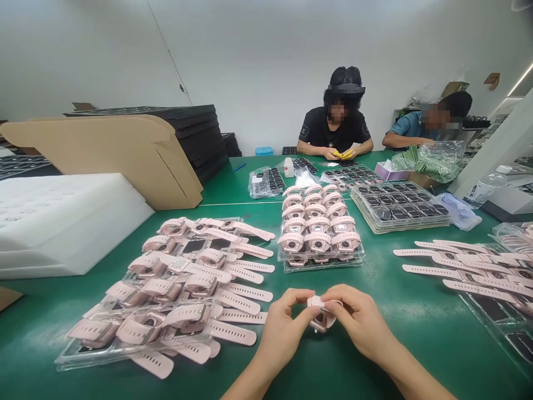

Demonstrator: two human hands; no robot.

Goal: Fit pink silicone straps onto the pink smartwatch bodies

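Observation:
My left hand [287, 322] and my right hand [358, 318] pinch the light pink strap of a smartwatch [320, 320] between them, low in the middle of the view. The strap is looped over, and the watch's dark back faces me under the fingers. Just beyond my hands stands a stack of clear trays holding pink watches with closed straps [318, 242]. To the left, another clear tray [79, 360] bears rows of pink watches, many with strap ends sticking out to the right.
Pink watches with long straps [478, 266] lie at the right. Behind are trays of dark watch faces [400, 203], a water bottle [487, 186], a small white bottle [288, 167], white foam [62, 222] and cardboard [125, 150]. Two people sit across the green table [233, 197].

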